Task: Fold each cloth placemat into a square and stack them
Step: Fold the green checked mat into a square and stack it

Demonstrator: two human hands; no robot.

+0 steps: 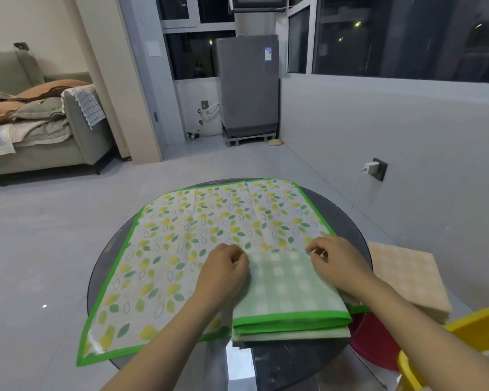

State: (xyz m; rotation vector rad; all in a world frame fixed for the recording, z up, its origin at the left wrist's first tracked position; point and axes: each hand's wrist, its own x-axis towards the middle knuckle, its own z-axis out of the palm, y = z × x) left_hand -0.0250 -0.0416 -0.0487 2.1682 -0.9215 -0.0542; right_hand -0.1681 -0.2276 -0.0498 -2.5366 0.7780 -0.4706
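a round glass table (347,218) carried a big leaf-print placemat (181,249) with a bright green border, spread flat and reaching over the table's left edge. on the near right part of it lay a folded green checked placemat (285,289), resting on top of a small stack of other folded cloths (291,335) at the table's near edge. both hands were at the far edge of this checked placemat, one at each far corner, well apart from each other. the left hand (223,270) had its fingers curled and pinched the far left corner. the right hand (336,261) had curled fingers too and pinched the far right corner. the checked placemat lay between the two forearms. to the right, a folded orange checked cloth (407,277) sat apart from the hands. a yellow tub (463,331) and something red (373,342) were at the near right.
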